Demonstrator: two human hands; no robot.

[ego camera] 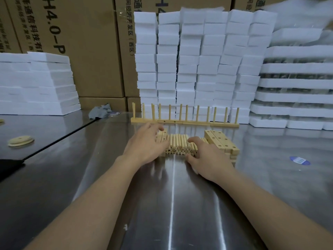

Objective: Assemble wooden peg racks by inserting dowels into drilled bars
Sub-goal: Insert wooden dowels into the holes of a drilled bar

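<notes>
A pile of loose wooden dowels [180, 144] lies on the steel table [173, 195], ends facing me. Drilled wooden bars [220, 141] are stacked to its right, and a few more bars [163, 136] stand at its left. Behind them stand assembled peg racks [185, 121] in a row, their dowels upright. My left hand [146, 147] hovers over the left side of the dowel pile, fingers spread. At the pile's right end my right hand [207, 159] rests with fingers apart, touching the dowel ends. Neither hand holds anything.
Tall stacks of white foam blocks [198, 65] rise behind the racks, more foam [36, 83] at left and foam trays [295, 94] at right. Cardboard boxes [81, 42] form the back wall. Round wooden discs [20, 141] lie at left; a blue sticker [300, 160] at right.
</notes>
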